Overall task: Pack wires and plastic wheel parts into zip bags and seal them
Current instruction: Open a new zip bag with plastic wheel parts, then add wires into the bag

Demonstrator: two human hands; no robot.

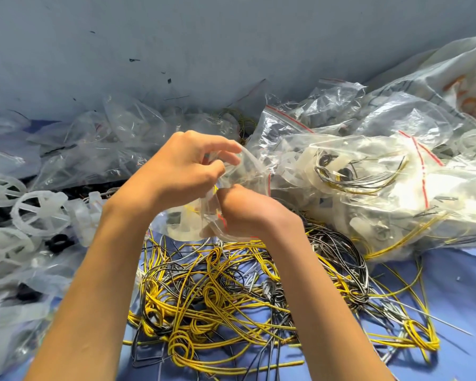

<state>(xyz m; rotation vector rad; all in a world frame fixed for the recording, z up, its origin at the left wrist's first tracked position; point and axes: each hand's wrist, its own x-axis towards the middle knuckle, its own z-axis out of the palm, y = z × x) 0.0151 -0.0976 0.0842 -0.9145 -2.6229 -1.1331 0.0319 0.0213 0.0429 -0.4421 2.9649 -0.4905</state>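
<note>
Over blue cloth (pixel 451 270), your left hand (pixel 182 166) pinches the zip bag (pixel 187 226) at its far edge; your right hand (pixel 248 210) grips the near edge.

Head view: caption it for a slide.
Left hand and right hand grip a zip bag over loose wires, filled bags beside.

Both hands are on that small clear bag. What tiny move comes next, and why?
Probably press shut the mouth of the zip bag: the left hand and right hand both pinch its top, and a white plastic part already sits inside.
</note>
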